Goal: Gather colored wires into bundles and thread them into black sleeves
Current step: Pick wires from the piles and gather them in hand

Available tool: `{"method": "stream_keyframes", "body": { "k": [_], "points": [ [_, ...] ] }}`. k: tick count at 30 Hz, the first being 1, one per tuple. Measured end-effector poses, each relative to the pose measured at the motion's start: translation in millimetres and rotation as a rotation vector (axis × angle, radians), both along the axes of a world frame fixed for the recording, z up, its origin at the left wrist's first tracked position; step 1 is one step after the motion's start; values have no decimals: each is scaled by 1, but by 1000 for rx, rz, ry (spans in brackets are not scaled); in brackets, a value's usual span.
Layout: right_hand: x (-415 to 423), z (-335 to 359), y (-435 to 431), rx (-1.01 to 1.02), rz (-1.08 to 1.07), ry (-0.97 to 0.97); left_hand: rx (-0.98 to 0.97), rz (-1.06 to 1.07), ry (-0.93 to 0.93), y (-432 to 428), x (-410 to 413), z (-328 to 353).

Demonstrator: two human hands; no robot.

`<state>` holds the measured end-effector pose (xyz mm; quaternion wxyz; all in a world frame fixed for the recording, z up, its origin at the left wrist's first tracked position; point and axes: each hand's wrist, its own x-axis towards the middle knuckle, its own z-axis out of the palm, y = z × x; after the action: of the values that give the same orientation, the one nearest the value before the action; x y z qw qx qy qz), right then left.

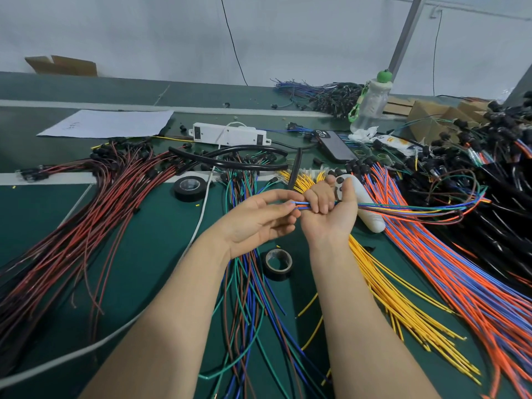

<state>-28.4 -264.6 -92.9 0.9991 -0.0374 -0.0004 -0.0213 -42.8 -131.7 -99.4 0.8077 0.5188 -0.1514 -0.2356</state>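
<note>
My right hand (328, 208) grips a mixed bundle of colored wires (417, 210) that trails off to the right over the table. My left hand (259, 217) pinches the bundle's short free ends just left of the right fist. Several long black sleeves (230, 159) lie curved on the table behind the hands. Loose piles lie around: red-brown wires (95, 214) at the left, green, blue and brown wires (247, 298) under my forearms, yellow wires (400, 300) and orange-blue wires (460, 269) at the right.
Two rolls of black tape (190, 188) (278, 264) lie on the green table. A white power strip (230, 134), a phone (335, 145), a water bottle (371, 105), a sheet of paper (106, 123) and a white tube (365, 203) sit behind. Black finished harnesses (489, 156) pile at the right.
</note>
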Motion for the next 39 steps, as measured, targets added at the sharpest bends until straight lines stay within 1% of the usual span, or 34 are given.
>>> {"method": "stream_keyframes", "body": {
  "k": [8,13,18,24,27,32,39],
  "points": [
    [-1,1,-2,9,-14,-7,-57,-60,28,2,0,3],
    [0,1,0,13,6,-8,-38,0,-38,-2,0,1],
    [1,-2,1,12,41,-27,-20,29,-60,-3,1,-1],
    [0,-3,0,-13,44,-19,68,111,-119,-6,3,-3],
    [0,-1,-2,3,38,-27,8,62,-78,-3,2,-1],
    [-2,1,-2,89,21,-46,-120,-41,-17,3,2,-2],
    [-3,2,0,94,15,-44,-123,-13,-34,-1,1,-2]
  ]
}}
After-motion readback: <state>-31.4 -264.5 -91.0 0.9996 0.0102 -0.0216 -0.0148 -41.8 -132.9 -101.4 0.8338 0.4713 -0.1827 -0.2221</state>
